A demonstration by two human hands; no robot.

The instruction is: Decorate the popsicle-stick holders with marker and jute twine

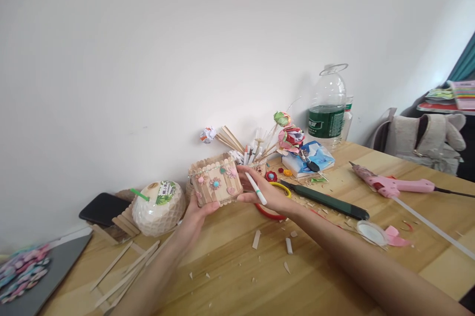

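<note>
White wall [156, 59]; below it, a wood-grain table [222, 256] strewn with small chips and offcuts.

Craft-stick box [208, 192]: one, pale wood, scalloped rim, front trimmed with small pink flowers; located near the wall side of the table, between both hands. Contact of its base with the tabletop: cannot tell.

Left hand [198, 213]: grasping the box at its lower left corner, thumb along the bottom edge of the front.

Right hand [267, 192]: grasping the box's right side, with a white marker [256, 188] lodged among the fingers, tip end downward.

Left of the box: one wrapped coconut [159, 214] with green straw [139, 194]; loose craft sticks [128, 272]; one black flat object [104, 208].

Behind and right: paper flower [291, 139], pink and red; tissue pack [317, 158]; large clear bottle [327, 120], green label; dark green cutter [328, 201]; pink glue gun [393, 185], lying on its side.
</note>
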